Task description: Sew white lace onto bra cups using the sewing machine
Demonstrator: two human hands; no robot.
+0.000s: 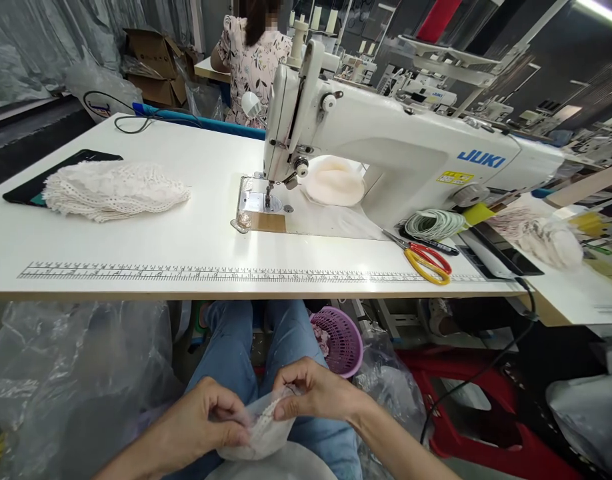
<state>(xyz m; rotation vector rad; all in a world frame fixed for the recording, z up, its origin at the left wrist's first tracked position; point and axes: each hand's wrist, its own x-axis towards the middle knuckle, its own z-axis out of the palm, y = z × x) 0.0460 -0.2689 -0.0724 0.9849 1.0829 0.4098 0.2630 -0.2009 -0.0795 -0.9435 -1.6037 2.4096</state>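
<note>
Over my lap, a piece of thin white fabric with a lace edge [266, 437] is stretched between both hands. My left hand [206, 420] pinches its left side between thumb and fingers. At its upper right, my right hand [316, 393] grips the lace edge, thumb on top. Above the lap stands the white table [186, 247] with a JUKI sewing machine [411, 133]. A stack of white lace pieces [116, 190] lies on the table's left side. Behind the needle area rests a round cream fabric pile [336, 180].
Scissors [426, 262] with red and yellow handles lie near the table's front edge, beside a coil of pale green cord [433, 225]. Below are a purple basket [340, 340], a red stool [466, 400] and clear plastic bags [76, 373]. A co-worker [256, 60] sits beyond the table.
</note>
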